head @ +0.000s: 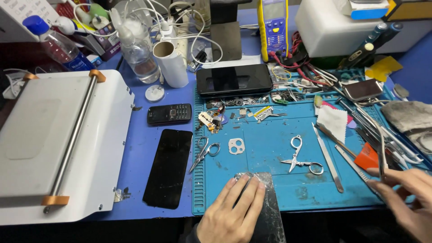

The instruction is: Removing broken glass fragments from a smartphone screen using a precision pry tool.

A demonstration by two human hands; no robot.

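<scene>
Your left hand [231,211] lay flat, fingers [245,191] spread, on one cracked phone screen [269,211] at the blue mat's [265,144] near edge. Your right hand [405,198] pinched one pair of tweezers [382,153] between its fingers. Two small scissors [300,157] lay on the mat, and one black glass panel [168,167] rested on the counter [144,135].

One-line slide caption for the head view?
Left hand presses a cracked phone panel on the blue mat; right hand grips tweezers among scattered tools.
</scene>
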